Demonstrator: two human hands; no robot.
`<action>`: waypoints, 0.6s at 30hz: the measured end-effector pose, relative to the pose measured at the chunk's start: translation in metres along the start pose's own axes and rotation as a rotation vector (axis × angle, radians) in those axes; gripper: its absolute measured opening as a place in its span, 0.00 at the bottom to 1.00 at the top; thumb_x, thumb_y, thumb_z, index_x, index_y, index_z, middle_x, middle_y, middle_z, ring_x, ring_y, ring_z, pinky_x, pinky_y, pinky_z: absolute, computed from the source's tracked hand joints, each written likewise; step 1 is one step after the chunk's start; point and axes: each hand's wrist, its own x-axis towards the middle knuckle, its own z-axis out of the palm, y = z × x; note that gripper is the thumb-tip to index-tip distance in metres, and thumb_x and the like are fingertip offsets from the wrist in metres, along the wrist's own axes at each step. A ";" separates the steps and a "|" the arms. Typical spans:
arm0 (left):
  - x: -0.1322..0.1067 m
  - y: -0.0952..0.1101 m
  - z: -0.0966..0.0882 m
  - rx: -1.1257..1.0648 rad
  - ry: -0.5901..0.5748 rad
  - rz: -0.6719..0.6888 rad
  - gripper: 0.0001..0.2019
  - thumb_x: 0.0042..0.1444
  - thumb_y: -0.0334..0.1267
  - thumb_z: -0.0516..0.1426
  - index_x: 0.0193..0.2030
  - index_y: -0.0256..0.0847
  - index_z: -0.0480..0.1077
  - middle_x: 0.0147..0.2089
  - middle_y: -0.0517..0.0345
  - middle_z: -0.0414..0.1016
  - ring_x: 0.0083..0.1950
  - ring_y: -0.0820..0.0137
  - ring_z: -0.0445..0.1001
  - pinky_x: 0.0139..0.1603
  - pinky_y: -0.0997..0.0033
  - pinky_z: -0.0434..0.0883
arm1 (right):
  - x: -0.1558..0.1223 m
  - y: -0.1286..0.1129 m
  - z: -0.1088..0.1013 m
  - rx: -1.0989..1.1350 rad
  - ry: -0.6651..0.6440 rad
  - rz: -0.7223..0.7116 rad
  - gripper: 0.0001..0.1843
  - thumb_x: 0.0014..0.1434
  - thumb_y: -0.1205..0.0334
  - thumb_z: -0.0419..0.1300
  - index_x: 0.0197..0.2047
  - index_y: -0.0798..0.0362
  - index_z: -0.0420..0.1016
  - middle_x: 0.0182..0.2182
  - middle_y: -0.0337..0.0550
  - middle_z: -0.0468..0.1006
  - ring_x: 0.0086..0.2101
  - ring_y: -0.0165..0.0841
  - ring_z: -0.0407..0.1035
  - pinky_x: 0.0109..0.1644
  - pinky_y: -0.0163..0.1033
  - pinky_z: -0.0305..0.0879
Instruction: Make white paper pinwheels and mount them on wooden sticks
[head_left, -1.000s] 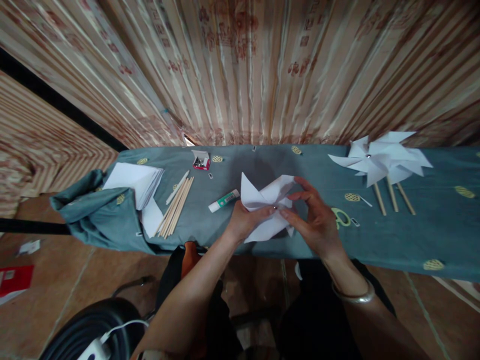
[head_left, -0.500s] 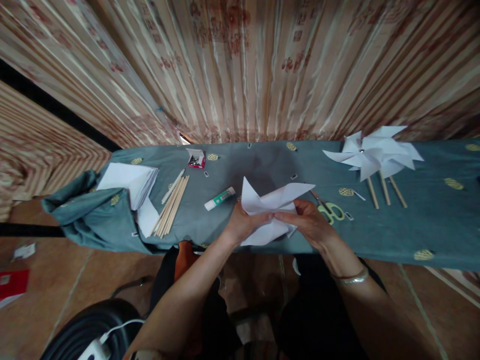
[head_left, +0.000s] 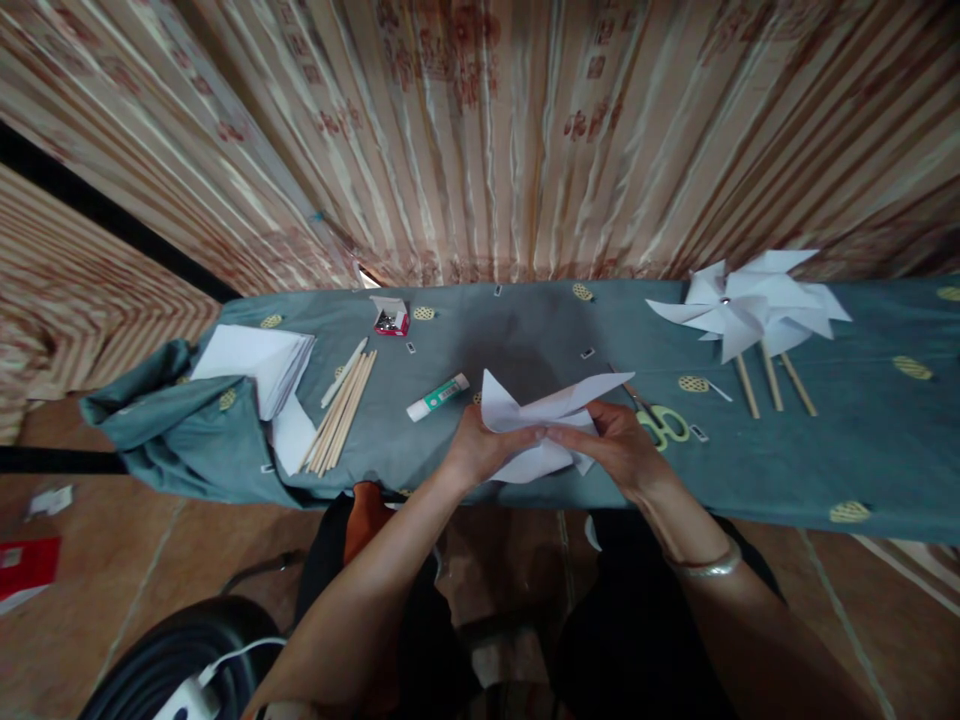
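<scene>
Both hands hold a white paper pinwheel [head_left: 544, 403] above the table's front edge. My left hand [head_left: 484, 447] is closed on its left side, the thumb pressing near the middle. From the right, my right hand [head_left: 611, 445] grips it with its thumb beside the other one. Fingers under the paper are hidden. Left of the hands lies a glue stick [head_left: 438, 397]. Scissors [head_left: 666, 424] with light green handles lie just beyond my right hand. Finished-looking pinwheels [head_left: 750, 305] on wooden sticks rest farther right, overlapping one another.
A green-grey cloth [head_left: 772, 470] covers the table. On the left are stacked white paper [head_left: 251, 360], several wooden sticks [head_left: 341, 415], a white pen-like stick [head_left: 344, 372] and an open small red box [head_left: 391, 317] of metal pins. A pleated curtain [head_left: 480, 140] hangs behind.
The held pinwheel has tilted slightly, its upper left tip now lower and less of its front flap showing. Both hands keep their hold with thumbs at the middle.
</scene>
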 end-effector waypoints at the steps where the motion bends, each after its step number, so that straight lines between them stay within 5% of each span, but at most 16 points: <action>1: 0.000 0.000 0.000 0.007 -0.003 0.000 0.16 0.36 0.44 0.71 0.30 0.37 0.77 0.31 0.53 0.80 0.33 0.64 0.76 0.37 0.67 0.74 | 0.000 0.000 -0.001 -0.006 0.000 0.000 0.17 0.40 0.51 0.76 0.34 0.48 0.85 0.31 0.40 0.85 0.31 0.38 0.78 0.38 0.42 0.76; 18: 0.000 -0.002 0.000 0.032 0.012 -0.024 0.14 0.37 0.43 0.71 0.27 0.39 0.76 0.28 0.57 0.78 0.32 0.64 0.75 0.35 0.66 0.73 | 0.002 0.004 -0.001 -0.063 0.037 -0.080 0.15 0.40 0.52 0.75 0.33 0.48 0.85 0.32 0.40 0.86 0.33 0.41 0.79 0.40 0.47 0.77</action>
